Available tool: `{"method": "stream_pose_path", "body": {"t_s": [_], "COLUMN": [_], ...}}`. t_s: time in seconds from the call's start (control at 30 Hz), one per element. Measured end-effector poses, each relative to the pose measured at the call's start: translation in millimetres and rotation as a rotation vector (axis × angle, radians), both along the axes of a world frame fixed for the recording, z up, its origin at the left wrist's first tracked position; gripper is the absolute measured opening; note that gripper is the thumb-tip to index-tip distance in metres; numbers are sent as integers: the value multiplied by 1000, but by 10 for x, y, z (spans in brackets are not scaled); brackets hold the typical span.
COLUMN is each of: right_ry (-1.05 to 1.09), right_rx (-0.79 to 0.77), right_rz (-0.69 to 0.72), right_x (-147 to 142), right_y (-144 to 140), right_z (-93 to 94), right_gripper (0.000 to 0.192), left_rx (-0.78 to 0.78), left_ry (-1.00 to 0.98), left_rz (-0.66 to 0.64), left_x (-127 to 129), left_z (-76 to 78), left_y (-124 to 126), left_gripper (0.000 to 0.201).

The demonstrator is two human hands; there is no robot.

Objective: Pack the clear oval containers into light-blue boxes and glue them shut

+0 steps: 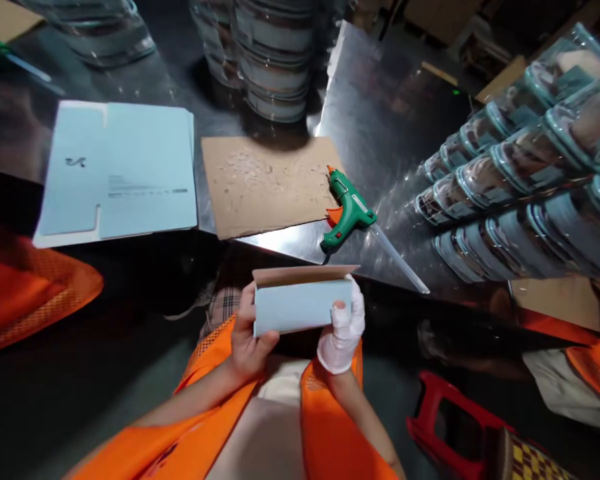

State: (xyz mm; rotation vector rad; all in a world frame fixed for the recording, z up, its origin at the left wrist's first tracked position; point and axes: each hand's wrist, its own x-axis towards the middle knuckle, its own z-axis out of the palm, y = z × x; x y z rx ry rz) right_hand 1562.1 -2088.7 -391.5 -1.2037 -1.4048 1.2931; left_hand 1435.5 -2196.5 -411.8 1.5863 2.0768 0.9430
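Orange vest [325, 433] hanging open over a pale shirt [260, 447], a worker holds a folded light blue box [300, 307] in both hands at the front edge of a metal table [380, 120]. The bare left hand [250, 333] grips one end, thumb low on the blue face and fingers wrapped behind; the right hand [345, 330], in a white glove that leaves the thumb tip exposed, clasps the other end. Between them, the box sits above the lap, its brown inner flap [300, 273] raised along the far long edge.

Just beyond, a cardboard sheet [275, 187] marked with pale, rough patches lies on the table. Resting at its right edge is a green glue gun [347, 213] with an orange trigger, its orange nozzle over the cardboard, its handle reaching onto the bare metal and a clear glue stick [400, 260] jutting from its rear. To the left lies a pile of flat light blue card blanks [150, 153], the top one printed with a dark mark and small lines of text too fine to read.

Stacked clear containers [275, 60] stand behind the cardboard, and more clear tubs [505, 180] line the table's right side. Orange clothing [40, 293] shows at far left, while a red frame [455, 413] stands at lower right beside a yellow-and-brown checked item [530, 460].
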Motion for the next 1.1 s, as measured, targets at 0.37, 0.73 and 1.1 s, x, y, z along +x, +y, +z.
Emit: {"method": "stream_pose_path", "body": {"t_s": [0.37, 0.73, 1.1], "right_ry": [-453, -463, 111], "right_rx": [142, -328, -228], "right_rz": [24, -6, 57], "right_x": [80, -300, 196], "right_y": [810, 1744, 1138], "right_z": [190, 442, 599], "right_gripper": [52, 21, 34], "left_rx": [481, 623, 385], "left_ry": [-3, -222, -525], "left_rz": [167, 400, 408], "left_x": [-897, -818, -685], "left_z": [321, 46, 215], "left_y": [-312, -189, 299], "left_gripper": [24, 28, 27]}}
